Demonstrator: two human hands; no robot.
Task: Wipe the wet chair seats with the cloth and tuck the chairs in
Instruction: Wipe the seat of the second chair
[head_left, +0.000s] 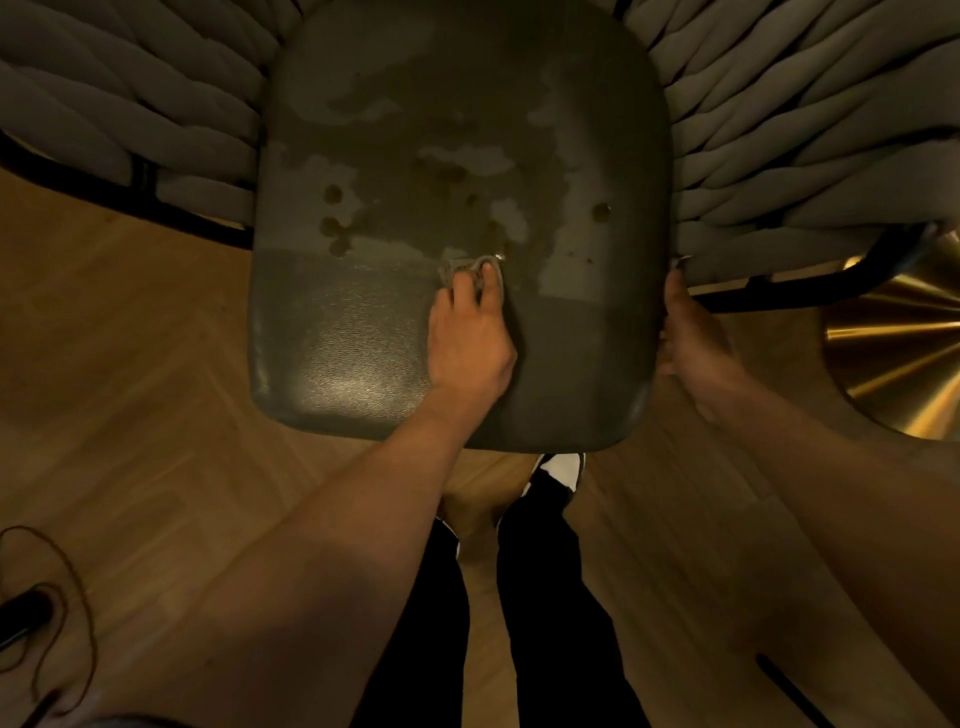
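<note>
Chair seat (363, 332): a dark padded seat seen from above, filling the middle of the view; its near edge is just beyond the person's feet.
Wet marks (452, 171): darker blotches and a few round drops spread over the far and middle part of the seat; the near strip looks even and shiny.
Cloth (470, 266): a small greyish cloth bunched on the seat, just right of centre, at the line where the blotchy part meets the even part.
Left hand (467, 343): lies on the seat with its fingers reaching forward and pressing down on the cloth; only the far edge of the cloth shows past the fingertips.
Right hand (693, 343): at the right edge of the seat, fingers curled over the rim and gripping it.
Chair back (779, 130): thick grey woven bands curve round the far left and far right sides, held in a dark frame.
Floor (130, 364): wooden boards under and around the chair.
Brass base (893, 353): a shiny gold disc on the floor to the right, close beside the chair frame.
Legs (545, 597): dark trousers and a light shoe at the near edge of the seat.
Cord (78, 587): a thin loop on the floor at the near left.
</note>
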